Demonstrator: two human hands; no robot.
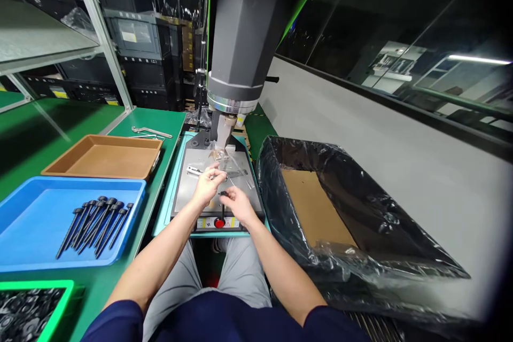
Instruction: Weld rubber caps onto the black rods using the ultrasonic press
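My left hand [207, 184] is over the grey metal plate of the press machine [191, 188], fingers pinched on a small clear plastic piece [224, 159] that reaches toward the machine's horn [225, 127]. My right hand [236, 202] sits just right of it, fingers closed on a thin black pin [223, 193]. Both hands are close together above the red button [219, 223] at the plate's front edge.
A blue tray [32, 214] with several long black pins [96, 220] lies on the green bench to the left. Behind it is an empty brown tray [105, 157], and a wrench [150, 131]. A green bin [30, 307] of dark parts is near left. A cardboard box lined with black plastic [340, 208] stands on the right.
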